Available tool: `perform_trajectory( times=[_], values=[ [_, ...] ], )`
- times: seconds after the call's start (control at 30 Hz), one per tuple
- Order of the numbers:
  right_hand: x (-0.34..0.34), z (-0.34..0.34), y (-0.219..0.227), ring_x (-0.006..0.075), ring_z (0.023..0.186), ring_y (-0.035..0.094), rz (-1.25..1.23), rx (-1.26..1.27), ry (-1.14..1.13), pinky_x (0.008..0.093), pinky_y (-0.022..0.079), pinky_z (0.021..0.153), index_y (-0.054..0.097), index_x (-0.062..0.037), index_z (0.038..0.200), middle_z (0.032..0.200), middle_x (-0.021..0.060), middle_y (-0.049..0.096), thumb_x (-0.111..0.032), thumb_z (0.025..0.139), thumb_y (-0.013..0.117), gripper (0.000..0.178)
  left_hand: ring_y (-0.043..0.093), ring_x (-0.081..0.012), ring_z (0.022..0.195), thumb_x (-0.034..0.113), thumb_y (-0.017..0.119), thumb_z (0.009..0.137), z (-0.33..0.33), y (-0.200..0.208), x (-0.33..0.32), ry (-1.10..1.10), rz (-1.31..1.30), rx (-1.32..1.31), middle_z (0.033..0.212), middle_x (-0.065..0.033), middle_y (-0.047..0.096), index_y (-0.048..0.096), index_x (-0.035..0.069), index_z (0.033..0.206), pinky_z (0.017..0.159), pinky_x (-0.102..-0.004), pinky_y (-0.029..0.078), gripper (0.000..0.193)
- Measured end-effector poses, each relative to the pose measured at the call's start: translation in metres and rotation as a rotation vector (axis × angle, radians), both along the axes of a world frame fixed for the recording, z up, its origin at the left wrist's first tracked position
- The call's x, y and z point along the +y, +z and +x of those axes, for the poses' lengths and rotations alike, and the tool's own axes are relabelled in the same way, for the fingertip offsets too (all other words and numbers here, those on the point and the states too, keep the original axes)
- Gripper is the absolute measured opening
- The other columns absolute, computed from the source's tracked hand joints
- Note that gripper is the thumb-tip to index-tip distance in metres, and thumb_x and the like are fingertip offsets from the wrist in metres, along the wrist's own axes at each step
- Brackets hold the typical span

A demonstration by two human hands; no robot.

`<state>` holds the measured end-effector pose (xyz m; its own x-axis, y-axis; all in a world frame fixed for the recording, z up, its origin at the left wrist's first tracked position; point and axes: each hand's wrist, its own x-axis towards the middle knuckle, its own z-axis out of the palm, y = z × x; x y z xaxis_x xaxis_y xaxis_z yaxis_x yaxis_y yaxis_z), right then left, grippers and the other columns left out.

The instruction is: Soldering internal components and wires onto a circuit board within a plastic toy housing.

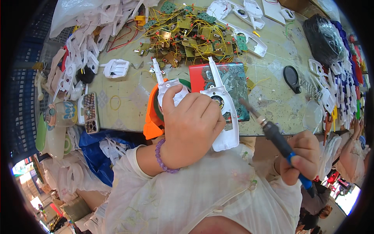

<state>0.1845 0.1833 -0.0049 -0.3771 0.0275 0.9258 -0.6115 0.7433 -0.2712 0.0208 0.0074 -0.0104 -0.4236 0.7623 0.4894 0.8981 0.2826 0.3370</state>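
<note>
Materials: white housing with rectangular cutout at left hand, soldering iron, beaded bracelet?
White housing: likely moulded plastic, semi-gloss, rim and cutout in one piece. Soldering iron: dull metal-looking tip; smooth grip, perhaps plastic or rubber. Beaded bracelet: shiny purple; glass, stone or plastic, unclear.

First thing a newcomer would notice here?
Probably the tangled heap of circuit boards and yellow wires at the top centre of the table. Next, the soldering iron with its blue-and-black handle in the right hand, right of centre. Then the bright orange object, just left of the left hand, which holds white plastic housings.
</note>
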Motion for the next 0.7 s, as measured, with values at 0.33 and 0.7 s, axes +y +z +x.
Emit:
perform_trajectory(
  times=[0.33,0.7],
  values=[
    [0.048,0.098,-0.019,0.0118,0.063,0.047,-0.719,0.437,-0.888,0.0239,0.039,0.053,0.055,0.0006,0.094,0.082,0.0077,0.054,-0.024,0.093,0.055,0.024,0.059,-0.0198,0.077,0.007,0.069,0.065,0.0,0.008,0.001,0.006,-0.076,-0.01,0.077,-0.0002,0.062,0.058,0.011,0.07,0.093,-0.0468,0.035,0.013],
    [0.106,0.087,-0.026,0.0047,0.058,0.043,-0.753,-0.042,-1.064,0.0203,0.032,0.052,0.063,-0.0038,0.085,0.064,-0.0018,0.051,-0.021,0.09,0.059,0.018,0.058,-0.0201,0.075,0.007,0.067,0.068,0.004,0.009,0.002,-0.041,-0.004,0.006,0.072,-0.0022,0.058,0.057,0.009,0.07,0.093,-0.0448,0.036,0.011]
  ],
)
